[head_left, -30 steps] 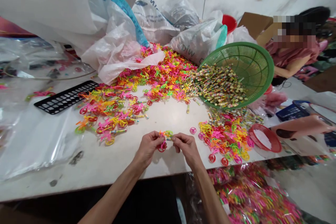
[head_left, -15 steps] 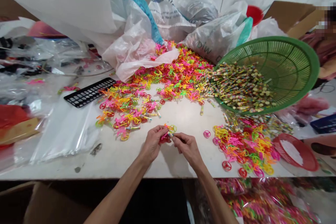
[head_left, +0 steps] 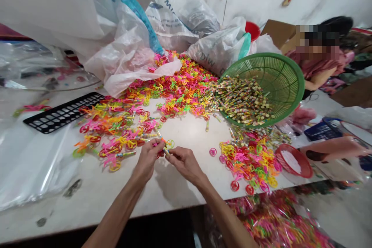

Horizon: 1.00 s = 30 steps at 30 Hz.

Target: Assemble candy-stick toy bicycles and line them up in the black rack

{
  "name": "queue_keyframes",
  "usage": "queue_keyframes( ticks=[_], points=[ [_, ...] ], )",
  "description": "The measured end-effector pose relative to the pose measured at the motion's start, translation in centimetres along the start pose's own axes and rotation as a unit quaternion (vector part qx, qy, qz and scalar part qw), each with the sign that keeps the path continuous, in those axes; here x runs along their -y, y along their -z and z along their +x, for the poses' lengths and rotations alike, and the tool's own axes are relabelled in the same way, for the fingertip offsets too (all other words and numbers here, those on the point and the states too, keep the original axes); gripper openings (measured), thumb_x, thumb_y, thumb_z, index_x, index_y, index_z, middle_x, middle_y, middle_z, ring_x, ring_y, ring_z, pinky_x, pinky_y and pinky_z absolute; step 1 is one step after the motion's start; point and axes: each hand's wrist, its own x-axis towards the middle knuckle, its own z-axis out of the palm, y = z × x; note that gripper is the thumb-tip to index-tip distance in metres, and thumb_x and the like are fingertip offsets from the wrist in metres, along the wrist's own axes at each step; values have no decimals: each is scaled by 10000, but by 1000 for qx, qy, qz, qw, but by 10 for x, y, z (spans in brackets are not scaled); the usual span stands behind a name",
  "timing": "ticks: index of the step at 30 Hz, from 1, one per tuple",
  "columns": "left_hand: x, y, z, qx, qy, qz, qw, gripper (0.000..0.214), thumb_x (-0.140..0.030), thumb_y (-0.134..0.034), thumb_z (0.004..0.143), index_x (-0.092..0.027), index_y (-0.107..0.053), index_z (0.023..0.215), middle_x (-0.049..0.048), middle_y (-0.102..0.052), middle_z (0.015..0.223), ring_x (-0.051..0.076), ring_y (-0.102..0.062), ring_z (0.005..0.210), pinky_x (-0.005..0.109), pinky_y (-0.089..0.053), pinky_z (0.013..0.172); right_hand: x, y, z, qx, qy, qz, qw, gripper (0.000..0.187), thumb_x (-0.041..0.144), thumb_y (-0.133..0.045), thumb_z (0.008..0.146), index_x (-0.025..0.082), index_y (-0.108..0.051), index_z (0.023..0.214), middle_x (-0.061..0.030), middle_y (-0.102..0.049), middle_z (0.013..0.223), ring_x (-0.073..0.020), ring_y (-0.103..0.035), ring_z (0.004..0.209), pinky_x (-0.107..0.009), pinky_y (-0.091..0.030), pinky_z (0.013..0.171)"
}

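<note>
My left hand (head_left: 148, 158) is closed on a small colourful plastic toy piece, with pink, orange and yellow-green wheel parts showing past the fingers. Pinched in the fingertips of my right hand (head_left: 185, 162) is the end of a thin patterned tube (head_left: 166, 150), which meets the toy piece between both hands. How the two join is too small to tell. To the left of my hands lies a pile of plastic toy pieces (head_left: 116, 124), some with tubes on them. Another pile of toy pieces with wheels (head_left: 252, 159) is at right, with a pink wheel (head_left: 213, 152) beside it.
A green basket (head_left: 299, 81) lies tipped, patterned tubes spilling from it. White plastic sacks (head_left: 203, 50) stand behind. A black slotted tray (head_left: 43, 124) and clear plastic bags (head_left: 37, 170) are at left, a red basket (head_left: 306, 168) at right. A person (head_left: 314, 62) sits beyond.
The view has turned to the right, showing more of the seated person. My hands stay together, and more of the patterned tube now shows between them.
</note>
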Motion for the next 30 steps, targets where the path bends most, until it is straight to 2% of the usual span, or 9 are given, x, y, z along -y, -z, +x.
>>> queue_keyframes(
  ticks=[4,7,9,10,15,19,22,25,30],
  points=[
    [-25,38,15,-90,-64,149,983,193,-368,-615,634,-191,-559,690,-8,-538,601,165,-503,615,274,-385,615,-35,57,29,-60,-56,-67,994,271,404,-542,797,174,-674,853,-32,-619,805,-115,-536,596,-232,-391,562],
    [-49,62,30,-142,-152,428,880,148,-320,-594,661,-194,-568,735,62,-600,810,283,-514,904,404,-354,832,-74,109,52,-180,-158,-265,934,212,314,-532,784,142,-633,853,-69,-611,822,-176,-559,760,-267,-385,651],
    [-60,58,46,-133,-193,536,811,129,-290,-575,686,-188,-569,765,104,-594,946,342,-440,1057,486,-267,924,-92,128,63,-180,-225,-332,898,278,316,-530,773,133,-582,976,-81,-610,853,-201,-557,815,-274,-368,651],
    [-64,49,57,-121,-201,539,809,112,-267,-565,699,-184,-571,774,118,-587,982,351,-415,1093,501,-235,944,-97,130,67,-164,-248,-349,889,300,301,-527,768,134,-557,1015,-81,-610,861,-207,-557,828,-273,-359,642],
    [-57,-23,123,-63,-193,495,845,78,-154,-511,747,-155,-585,718,133,-597,927,301,-474,1045,435,-283,921,-92,97,66,-113,-246,-354,895,312,152,-476,734,158,-538,1039,-63,-614,855,-200,-563,837,-262,-336,624],
    [-41,-46,145,-48,-159,415,894,78,-181,-580,745,-143,-588,813,77,-589,945,236,-514,983,419,-352,875,-84,66,44,-126,-181,-310,925,138,212,-471,753,175,-595,800,-56,-599,804,-189,-553,774,-273,-351,641],
    [-32,-41,135,-39,-135,325,935,124,-216,-587,759,-156,-586,867,31,-596,852,193,-545,891,403,-391,846,-79,55,25,-152,-144,-204,956,149,311,-526,732,186,-572,665,-32,-579,701,-171,-532,666,-274,-363,599],
    [-28,-31,113,-27,-98,203,974,181,-211,-585,733,-147,-579,902,16,-588,723,176,-577,756,360,-441,763,-69,48,10,-190,-170,15,967,204,381,-573,693,183,-538,661,-2,-556,587,-137,-488,511,-260,-361,501],
    [-23,-20,62,58,-10,-10,998,190,-263,-630,648,-140,-540,763,15,-588,674,157,-610,625,329,-507,648,-43,42,-8,-222,-216,314,898,245,330,-680,622,171,-534,737,14,-588,512,-124,-520,455,-236,-385,467]
  ],
)
